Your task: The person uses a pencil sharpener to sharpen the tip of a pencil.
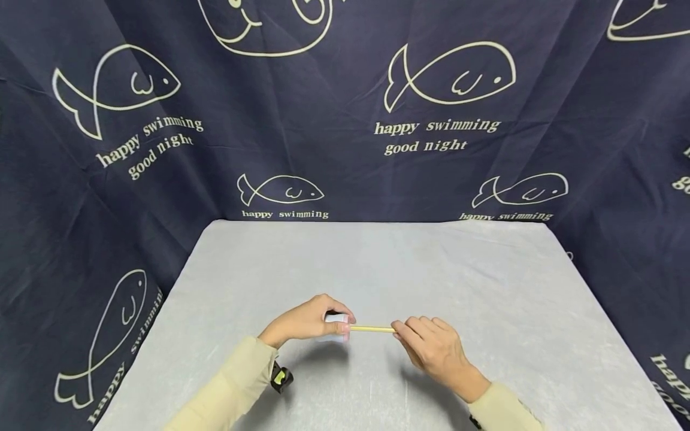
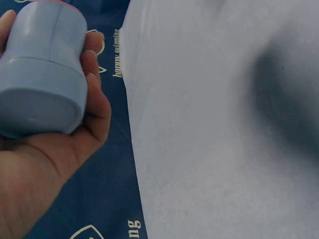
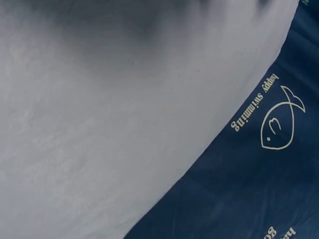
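My left hand (image 1: 306, 319) grips a light blue pencil sharpener (image 2: 42, 74) with a pink rim, its fingers and thumb wrapped around the rounded body. From the rim side, a thin yellow pencil (image 1: 372, 328) runs across to my right hand (image 1: 433, 350), which pinches its other end between thumb and fingers. The pencil lies nearly level, its left end meeting the sharpener; the tip is hidden there. Both hands are held above the table, casting shadows. In the right wrist view neither the right hand nor the pencil shows clearly.
A pale grey cloth covers the table (image 1: 377, 263). Behind it and at both sides hangs a dark blue curtain (image 1: 345, 137) with fish drawings and lettering. A black strap with a yellow-green piece (image 1: 281, 376) sits at the left wrist.
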A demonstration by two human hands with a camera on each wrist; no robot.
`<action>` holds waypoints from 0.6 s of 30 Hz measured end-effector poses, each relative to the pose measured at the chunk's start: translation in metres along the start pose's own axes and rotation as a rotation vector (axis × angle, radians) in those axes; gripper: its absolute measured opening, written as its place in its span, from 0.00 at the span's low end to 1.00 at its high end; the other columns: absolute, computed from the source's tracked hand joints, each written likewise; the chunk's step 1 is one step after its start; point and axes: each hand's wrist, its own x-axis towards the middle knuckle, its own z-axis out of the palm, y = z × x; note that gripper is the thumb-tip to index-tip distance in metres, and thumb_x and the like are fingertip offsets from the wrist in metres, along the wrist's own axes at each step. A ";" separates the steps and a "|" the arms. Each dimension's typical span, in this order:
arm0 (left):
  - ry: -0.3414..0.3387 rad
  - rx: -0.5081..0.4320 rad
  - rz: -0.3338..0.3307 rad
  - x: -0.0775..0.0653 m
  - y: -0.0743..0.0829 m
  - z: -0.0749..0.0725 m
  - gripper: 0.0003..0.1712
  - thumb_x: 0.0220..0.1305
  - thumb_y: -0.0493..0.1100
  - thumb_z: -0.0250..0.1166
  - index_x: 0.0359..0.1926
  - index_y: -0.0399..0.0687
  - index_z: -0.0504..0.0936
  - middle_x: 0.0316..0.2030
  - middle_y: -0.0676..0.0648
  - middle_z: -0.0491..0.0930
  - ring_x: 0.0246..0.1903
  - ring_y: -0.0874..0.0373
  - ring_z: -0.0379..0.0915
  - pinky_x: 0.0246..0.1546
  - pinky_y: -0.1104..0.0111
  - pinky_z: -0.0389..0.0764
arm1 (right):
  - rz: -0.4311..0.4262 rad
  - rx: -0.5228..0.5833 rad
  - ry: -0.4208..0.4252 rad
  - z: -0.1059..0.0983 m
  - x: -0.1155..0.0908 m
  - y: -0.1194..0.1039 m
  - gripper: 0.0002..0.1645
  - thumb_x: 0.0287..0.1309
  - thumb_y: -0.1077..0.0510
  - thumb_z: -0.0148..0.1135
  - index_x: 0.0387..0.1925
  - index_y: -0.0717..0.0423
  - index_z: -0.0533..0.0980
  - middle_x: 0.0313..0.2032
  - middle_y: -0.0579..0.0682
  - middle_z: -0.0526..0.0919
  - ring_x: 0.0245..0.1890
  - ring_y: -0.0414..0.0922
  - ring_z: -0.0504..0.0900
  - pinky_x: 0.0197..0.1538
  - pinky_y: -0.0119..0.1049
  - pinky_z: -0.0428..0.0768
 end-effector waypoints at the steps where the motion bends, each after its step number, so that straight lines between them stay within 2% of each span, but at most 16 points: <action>1: 0.005 0.004 -0.004 0.000 0.000 0.001 0.13 0.64 0.43 0.62 0.44 0.38 0.84 0.38 0.45 0.86 0.41 0.60 0.79 0.48 0.62 0.78 | 0.012 0.011 -0.003 0.000 0.000 0.000 0.22 0.71 0.54 0.46 0.27 0.57 0.81 0.18 0.43 0.71 0.13 0.35 0.61 0.18 0.22 0.54; 4: 0.060 0.058 -0.010 0.001 -0.001 0.009 0.14 0.61 0.42 0.65 0.45 0.40 0.83 0.37 0.48 0.85 0.36 0.63 0.76 0.43 0.70 0.77 | 0.104 0.069 -0.050 0.000 -0.004 -0.001 0.22 0.70 0.50 0.48 0.25 0.54 0.81 0.17 0.41 0.70 0.12 0.33 0.60 0.16 0.21 0.55; 7: 0.146 0.200 0.033 0.000 -0.005 0.022 0.18 0.58 0.43 0.67 0.48 0.41 0.81 0.37 0.49 0.82 0.34 0.65 0.73 0.39 0.73 0.75 | 0.280 0.163 -0.161 -0.003 -0.009 -0.004 0.16 0.64 0.49 0.56 0.24 0.49 0.82 0.15 0.37 0.70 0.12 0.30 0.61 0.16 0.19 0.57; 10: 0.264 0.454 0.171 -0.002 -0.010 0.033 0.23 0.55 0.46 0.69 0.49 0.39 0.80 0.39 0.49 0.81 0.36 0.62 0.73 0.40 0.71 0.76 | 0.525 0.260 -0.330 -0.005 -0.009 -0.008 0.06 0.54 0.53 0.66 0.24 0.44 0.83 0.14 0.31 0.69 0.13 0.25 0.60 0.17 0.18 0.57; 12: 0.349 0.625 0.290 -0.003 -0.013 0.039 0.26 0.53 0.49 0.70 0.49 0.39 0.79 0.40 0.48 0.80 0.38 0.60 0.73 0.41 0.70 0.76 | 0.720 0.347 -0.490 -0.009 -0.006 -0.008 0.03 0.49 0.55 0.69 0.23 0.42 0.83 0.13 0.30 0.69 0.12 0.25 0.59 0.16 0.21 0.57; 14: 0.430 0.765 0.405 -0.003 -0.017 0.043 0.26 0.53 0.51 0.69 0.48 0.38 0.79 0.40 0.48 0.79 0.37 0.59 0.73 0.39 0.69 0.74 | 0.893 0.433 -0.648 -0.011 -0.003 -0.006 0.04 0.50 0.55 0.69 0.23 0.41 0.84 0.12 0.32 0.68 0.12 0.27 0.58 0.16 0.24 0.57; 15: 0.462 0.825 0.452 -0.002 -0.019 0.044 0.24 0.57 0.52 0.66 0.48 0.38 0.78 0.39 0.49 0.79 0.37 0.59 0.73 0.38 0.69 0.73 | 0.971 0.487 -0.717 -0.012 -0.001 -0.004 0.04 0.52 0.55 0.68 0.24 0.43 0.84 0.12 0.34 0.69 0.12 0.29 0.59 0.16 0.26 0.57; 16: 0.491 0.871 0.491 -0.002 -0.021 0.046 0.23 0.61 0.52 0.63 0.47 0.38 0.78 0.38 0.49 0.79 0.36 0.58 0.73 0.37 0.69 0.73 | 1.036 0.553 -0.775 -0.012 0.000 -0.002 0.06 0.54 0.56 0.66 0.24 0.46 0.85 0.11 0.36 0.69 0.12 0.30 0.59 0.16 0.27 0.57; 18: 0.537 0.948 0.553 -0.002 -0.023 0.049 0.22 0.68 0.53 0.53 0.47 0.38 0.78 0.37 0.49 0.78 0.36 0.58 0.73 0.36 0.69 0.72 | 1.115 0.676 -0.846 -0.011 0.000 0.003 0.08 0.56 0.59 0.62 0.25 0.53 0.85 0.11 0.41 0.71 0.12 0.32 0.58 0.16 0.27 0.57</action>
